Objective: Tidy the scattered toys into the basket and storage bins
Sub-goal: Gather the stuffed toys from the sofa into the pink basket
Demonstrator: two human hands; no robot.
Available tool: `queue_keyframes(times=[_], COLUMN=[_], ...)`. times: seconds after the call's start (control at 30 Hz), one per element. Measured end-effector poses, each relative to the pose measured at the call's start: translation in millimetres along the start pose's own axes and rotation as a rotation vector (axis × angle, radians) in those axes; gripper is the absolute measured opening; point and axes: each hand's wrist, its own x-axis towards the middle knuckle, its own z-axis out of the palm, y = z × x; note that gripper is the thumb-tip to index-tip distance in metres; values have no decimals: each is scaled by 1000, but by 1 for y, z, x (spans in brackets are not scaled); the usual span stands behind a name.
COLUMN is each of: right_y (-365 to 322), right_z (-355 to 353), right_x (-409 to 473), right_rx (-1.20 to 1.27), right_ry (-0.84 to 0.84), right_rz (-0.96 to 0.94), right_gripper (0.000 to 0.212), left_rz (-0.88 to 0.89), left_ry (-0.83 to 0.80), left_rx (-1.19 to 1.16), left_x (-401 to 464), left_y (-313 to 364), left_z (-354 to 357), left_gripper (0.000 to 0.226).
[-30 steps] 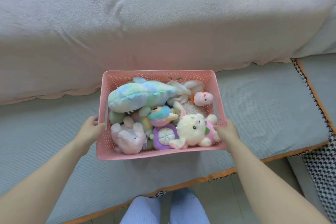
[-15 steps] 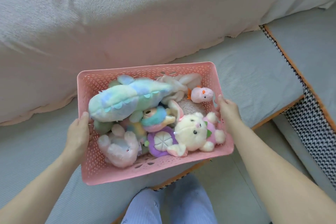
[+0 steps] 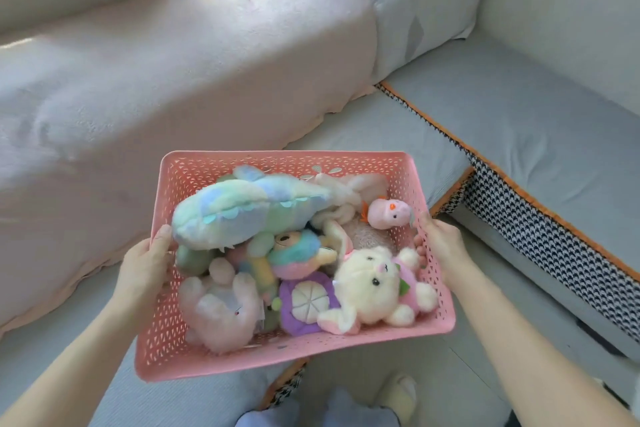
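Pink perforated basket (image 3: pixel 221 357) held up in the air over the edge of a grey sofa seat (image 3: pixel 363 139), tilted with its near-left corner lowest. Left hand (image 3: pixel 145 267) closed around the left rim, thumb hooked inside; right hand (image 3: pixel 441 246) closed around the right rim. Packed inside: pastel rainbow fish plush (image 3: pixel 242 211) on top, cream bunny (image 3: pixel 370 284) near right, small pink chick (image 3: pixel 388 213) far right.

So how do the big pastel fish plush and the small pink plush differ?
The pastel fish plush is long and far larger, while the small pink plush is round and tiny. The fish is blue-green with shiny scales; the pink one has orange bits. The fish lies across the left; the pink one sits far right. Both are in the pink basket.
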Motion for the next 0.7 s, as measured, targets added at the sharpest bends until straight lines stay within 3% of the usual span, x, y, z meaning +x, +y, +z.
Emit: queue_keyframes(times=[0.43, 0.7], right_y=[3, 21], right_z=[-285, -443], right_x=[54, 66], right_rx=[155, 309], right_ry=[251, 495], right_rz=[-17, 27], right_gripper=[36, 32], left_rz=[120, 222], left_ry=[-194, -434], left_rx=[45, 80], left_x=[-93, -157], left_y=[99, 164], left_z=[251, 420], left_gripper=[37, 36])
